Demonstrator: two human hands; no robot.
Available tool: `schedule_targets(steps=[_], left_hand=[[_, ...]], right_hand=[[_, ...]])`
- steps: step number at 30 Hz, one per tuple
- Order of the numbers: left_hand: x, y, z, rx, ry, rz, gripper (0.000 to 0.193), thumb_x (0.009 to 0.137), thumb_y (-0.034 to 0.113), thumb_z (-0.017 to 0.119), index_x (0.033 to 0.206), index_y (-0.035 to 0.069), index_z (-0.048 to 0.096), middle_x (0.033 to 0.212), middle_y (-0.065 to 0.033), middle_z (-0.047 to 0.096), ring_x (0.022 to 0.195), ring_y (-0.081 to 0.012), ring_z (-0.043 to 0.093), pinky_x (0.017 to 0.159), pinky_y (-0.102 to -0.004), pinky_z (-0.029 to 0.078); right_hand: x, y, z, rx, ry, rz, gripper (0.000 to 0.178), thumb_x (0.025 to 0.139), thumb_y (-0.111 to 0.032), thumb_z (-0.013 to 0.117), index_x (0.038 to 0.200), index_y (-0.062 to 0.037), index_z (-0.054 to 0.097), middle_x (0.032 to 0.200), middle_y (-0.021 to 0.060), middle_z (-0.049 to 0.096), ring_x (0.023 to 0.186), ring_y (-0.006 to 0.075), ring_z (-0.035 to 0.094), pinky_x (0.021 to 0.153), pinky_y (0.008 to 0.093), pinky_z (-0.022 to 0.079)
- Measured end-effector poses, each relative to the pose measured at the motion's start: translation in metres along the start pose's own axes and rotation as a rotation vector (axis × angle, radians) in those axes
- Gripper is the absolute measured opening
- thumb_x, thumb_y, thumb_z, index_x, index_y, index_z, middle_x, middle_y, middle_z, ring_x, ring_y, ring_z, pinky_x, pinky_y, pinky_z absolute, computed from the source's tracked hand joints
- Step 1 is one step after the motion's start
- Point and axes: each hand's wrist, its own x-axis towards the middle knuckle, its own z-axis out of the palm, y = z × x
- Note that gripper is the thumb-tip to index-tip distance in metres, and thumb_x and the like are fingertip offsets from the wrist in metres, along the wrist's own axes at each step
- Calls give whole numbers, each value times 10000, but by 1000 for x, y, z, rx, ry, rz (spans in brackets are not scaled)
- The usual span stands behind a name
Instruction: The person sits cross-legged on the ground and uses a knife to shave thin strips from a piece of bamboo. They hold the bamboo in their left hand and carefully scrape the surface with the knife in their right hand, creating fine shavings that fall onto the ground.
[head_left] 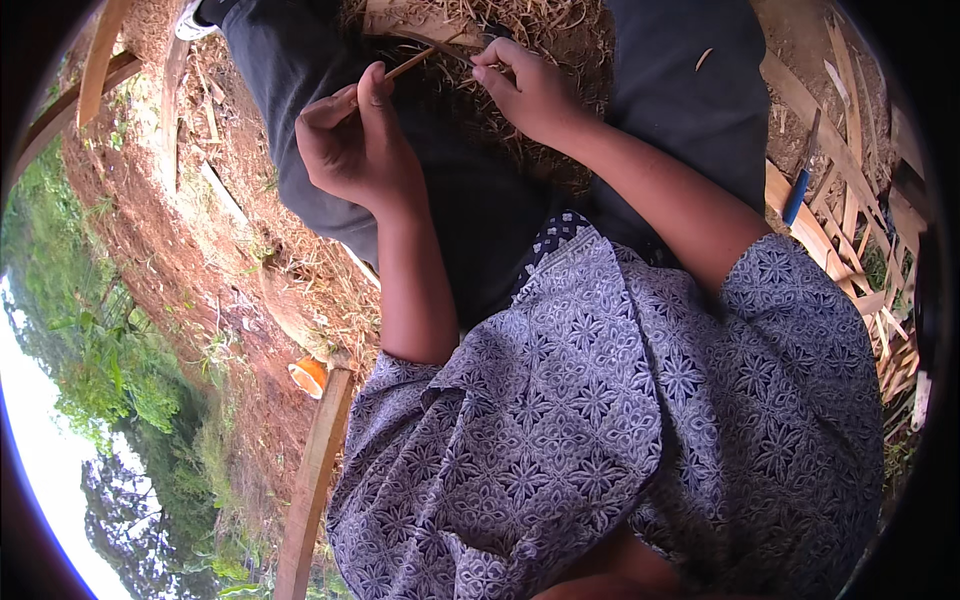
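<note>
My left hand (355, 140) pinches a thin wooden stick (415, 60) between thumb and fingers. The stick slants up and to the right, its far tip above the ground between my legs. My right hand (530, 95) is closed, thumb against the fingers, close to the right of that stick. A slim dark strip seems to run from its fingertips up and to the left, but what it is I cannot make out. A pale wooden board (415, 20) lies beyond both hands, among dry shavings.
To my right lie split wooden strips (845, 130) and a knife with a blue handle (797, 195). An orange cup-like thing (309, 377) is on the ground at left, beside a wooden beam (318, 480). My dark-trousered legs (690, 110) flank the work.
</note>
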Motion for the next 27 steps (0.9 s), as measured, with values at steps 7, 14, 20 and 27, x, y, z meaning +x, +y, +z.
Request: schedule_targets(steps=[7,14,20,27], left_hand=[[2,-1,5,-21,29,-18,255,859,-76,765,879,6,524,849,-113,667,748,-130,681,713,-245,611],[3,1,3,27,19,-16,239,861,-79,761,876,9,539,865,-116,670,759,-132,684,711,-243,604],[0,-1,1,12,-12,29,218,867,-88,750,898,-1,552,907,-122,672,801,-130,685,731,-236,593],[-1,-6,1,17,-8,34,213,867,-106,740,903,-5,556,895,-105,659,807,-134,684,748,-244,591]], right_hand=[[4,13,3,-14,0,114,181,991,-272,612,1068,-112,647,837,82,681,742,206,658,701,366,500],[-2,-2,3,75,64,-128,184,967,-269,628,1049,-105,650,751,115,673,697,278,674,663,421,502],[-8,-10,-6,-11,-68,27,203,1007,-272,606,1094,-90,628,902,56,691,701,150,609,684,322,484],[-6,-13,1,49,16,-113,196,1008,-283,602,1082,-105,636,829,64,691,755,196,677,693,349,506]])
